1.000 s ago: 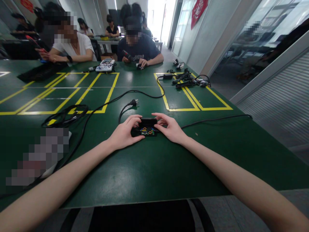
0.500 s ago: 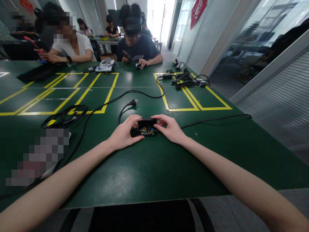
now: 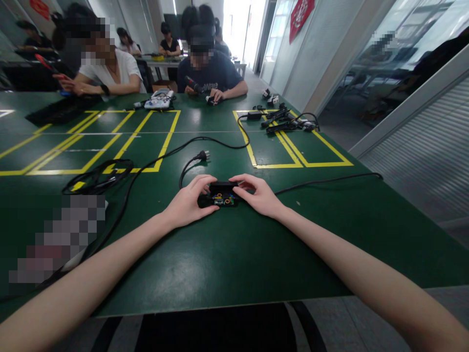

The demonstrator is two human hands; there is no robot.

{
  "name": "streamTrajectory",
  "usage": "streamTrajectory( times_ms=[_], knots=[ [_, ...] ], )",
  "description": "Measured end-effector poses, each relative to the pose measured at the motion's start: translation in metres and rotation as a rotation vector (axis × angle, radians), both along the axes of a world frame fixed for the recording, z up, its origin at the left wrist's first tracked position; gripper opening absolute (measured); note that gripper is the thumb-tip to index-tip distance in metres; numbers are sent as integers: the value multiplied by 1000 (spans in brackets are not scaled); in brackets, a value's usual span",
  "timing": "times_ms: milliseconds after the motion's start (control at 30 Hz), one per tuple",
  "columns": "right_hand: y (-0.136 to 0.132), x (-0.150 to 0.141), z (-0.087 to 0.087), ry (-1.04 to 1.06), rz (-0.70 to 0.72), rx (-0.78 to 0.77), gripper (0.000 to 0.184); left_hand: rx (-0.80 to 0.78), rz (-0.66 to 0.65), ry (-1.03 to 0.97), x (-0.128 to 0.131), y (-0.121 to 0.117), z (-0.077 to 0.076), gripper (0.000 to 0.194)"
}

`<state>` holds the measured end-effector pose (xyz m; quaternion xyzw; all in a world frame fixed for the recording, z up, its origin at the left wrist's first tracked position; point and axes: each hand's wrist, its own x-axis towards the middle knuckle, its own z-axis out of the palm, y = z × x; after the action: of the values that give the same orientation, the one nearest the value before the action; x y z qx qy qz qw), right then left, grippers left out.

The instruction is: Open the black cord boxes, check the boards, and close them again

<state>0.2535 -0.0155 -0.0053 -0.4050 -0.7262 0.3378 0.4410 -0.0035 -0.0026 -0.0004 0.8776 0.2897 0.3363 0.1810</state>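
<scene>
A small black power adapter point(image 3: 222, 195) lies on the green table point(image 3: 227, 264) with its case open, showing a circuit board with coloured parts. My left hand point(image 3: 188, 201) grips its left end with curled fingers. My right hand point(image 3: 258, 195) grips its right end, fingers bent over the top edge. A black lid piece point(image 3: 223, 186) sits along the adapter's far side, between my fingertips. A black cable point(image 3: 322, 182) runs from under my right hand toward the table's right edge.
A cord with a plug point(image 3: 202, 156) lies just beyond my hands. A coil of black cable point(image 3: 98, 176) sits to the left. More adapters and cords point(image 3: 286, 122) lie at the far right. Two people sit across the table, handling their own parts.
My hands and the adapter stay almost where they were; the fingers have shifted slightly on the case.
</scene>
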Motion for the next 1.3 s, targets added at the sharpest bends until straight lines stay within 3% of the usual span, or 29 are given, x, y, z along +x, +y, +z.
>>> streamTrajectory(
  times_ms=[533,733,1067,1300],
  knots=[
    [-6,0,6,-120,61,209,14,-1,4,57,-1,0,0,55],
    [-8,1,6,-144,83,251,11,43,-10,150,-1,0,3,32],
    [-7,4,4,-352,153,265,43,55,-3,198,2,0,6,27],
    [-5,1,4,-443,138,321,42,76,0,251,5,-2,8,29]
  ],
)
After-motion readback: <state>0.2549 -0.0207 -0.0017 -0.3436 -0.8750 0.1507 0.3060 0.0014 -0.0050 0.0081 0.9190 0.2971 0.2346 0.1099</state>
